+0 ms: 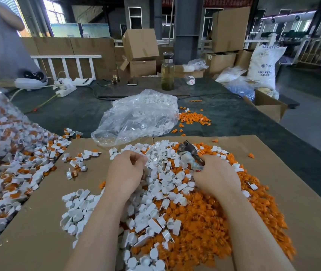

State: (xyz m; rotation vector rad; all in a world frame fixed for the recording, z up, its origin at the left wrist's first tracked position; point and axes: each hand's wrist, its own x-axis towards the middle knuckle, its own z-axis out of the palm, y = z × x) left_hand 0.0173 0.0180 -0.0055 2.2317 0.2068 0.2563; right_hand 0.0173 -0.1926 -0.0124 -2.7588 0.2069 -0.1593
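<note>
Your right hand [217,176] has its fingers wrapped round the taped handle of a metal tool [190,153]. The tool's dark head sticks out past your knuckles, pointing up and away from you, over the far part of the pile. Your left hand [125,170] sits level with it, with a stretch of white parts [165,178] between the two. Its fingers are curled in toward the thumb, knuckles up, right at the white pieces; whether they pinch one I cannot tell. Both forearms come in from the near edge and lie across the heap, the left over white parts, the right over the orange parts [204,222]. The heap rests on a cardboard sheet [38,222]. Beyond it lies a clear plastic bag [136,116] of white pieces, and a glass bottle [168,73] stands farther back.
</note>
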